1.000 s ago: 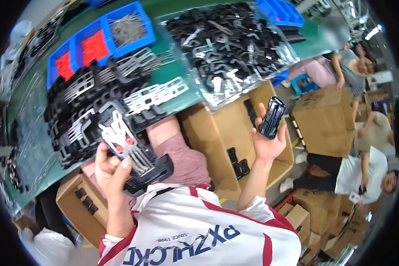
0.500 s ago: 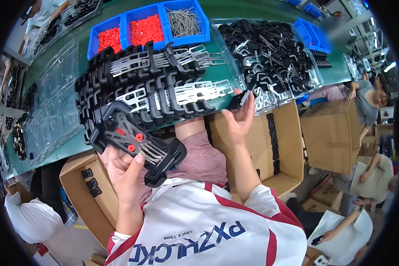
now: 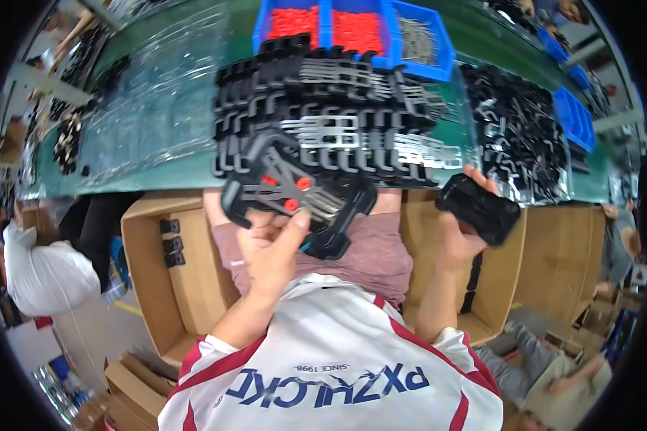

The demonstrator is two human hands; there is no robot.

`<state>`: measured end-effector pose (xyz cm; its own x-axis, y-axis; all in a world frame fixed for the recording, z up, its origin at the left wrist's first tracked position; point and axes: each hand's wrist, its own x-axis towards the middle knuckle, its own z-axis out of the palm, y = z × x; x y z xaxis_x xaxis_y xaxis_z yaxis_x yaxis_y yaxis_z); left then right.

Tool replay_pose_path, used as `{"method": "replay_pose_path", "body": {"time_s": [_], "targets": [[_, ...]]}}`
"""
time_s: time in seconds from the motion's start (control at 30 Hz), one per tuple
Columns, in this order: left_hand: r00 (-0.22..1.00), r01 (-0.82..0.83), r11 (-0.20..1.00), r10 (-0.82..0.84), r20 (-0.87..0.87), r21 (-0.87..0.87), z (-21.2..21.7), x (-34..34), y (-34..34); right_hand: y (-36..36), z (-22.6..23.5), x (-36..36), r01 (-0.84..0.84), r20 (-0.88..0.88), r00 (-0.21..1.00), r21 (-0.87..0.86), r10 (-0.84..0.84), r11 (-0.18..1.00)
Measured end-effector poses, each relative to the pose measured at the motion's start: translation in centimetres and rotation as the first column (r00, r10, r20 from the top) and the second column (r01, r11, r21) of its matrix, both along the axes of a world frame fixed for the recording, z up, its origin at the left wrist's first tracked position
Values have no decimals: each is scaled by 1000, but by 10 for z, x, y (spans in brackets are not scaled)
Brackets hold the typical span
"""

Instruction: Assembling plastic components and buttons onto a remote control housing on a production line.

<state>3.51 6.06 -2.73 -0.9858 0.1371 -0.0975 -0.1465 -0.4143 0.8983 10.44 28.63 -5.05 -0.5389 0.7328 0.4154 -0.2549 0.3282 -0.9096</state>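
Black moulded plastic fills most of the view. The left hand [image 3: 269,248] is clamped under a flat black plastic frame [image 3: 295,190], thumb up along its face; the frame has open ribs, three small red caps and a ridged silver metal insert, and it is held just above the near edge of the green bench [image 3: 158,169]. The right hand [image 3: 456,241] has its fingers closed round a smaller black plastic block [image 3: 479,210], chunky and matte with rounded corners, held out to the right over an open cardboard box [image 3: 553,258]. The two hands are well apart.

Behind the frame, stacked rows of black frames [image 3: 316,122] lie on the bench, their bright metal strips showing between dark ribs. Beyond them stand blue plastic bins [image 3: 417,39], two holding red pieces and one holding thin grey metal parts. A loose heap of black angular pieces [image 3: 517,136] lies to the right on clear glossy film. Crinkled transparent bags [image 3: 158,93] cover the bench to the left. Another cardboard box [image 3: 172,287] sits below the left hand
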Motion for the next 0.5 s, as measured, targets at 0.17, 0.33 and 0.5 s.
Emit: {"method": "replay_pose_path", "body": {"time_s": [0.17, 0.33, 0.5], "targets": [[969, -186, 982, 176, -174, -44, 2, 5, 8, -68, 24, -26, -437, -144, 883, 101, 448, 894], [919, -281, 884, 136, -370, -373, 0, 8, -11, -92, 15, -40, -480, -15, 862, 299, 507, 825], [811, -402, 612, -106, -575, -681, -2, 9, -23, -102, 8, -47, -520, 39, 837, 368, 546, 771]]}}
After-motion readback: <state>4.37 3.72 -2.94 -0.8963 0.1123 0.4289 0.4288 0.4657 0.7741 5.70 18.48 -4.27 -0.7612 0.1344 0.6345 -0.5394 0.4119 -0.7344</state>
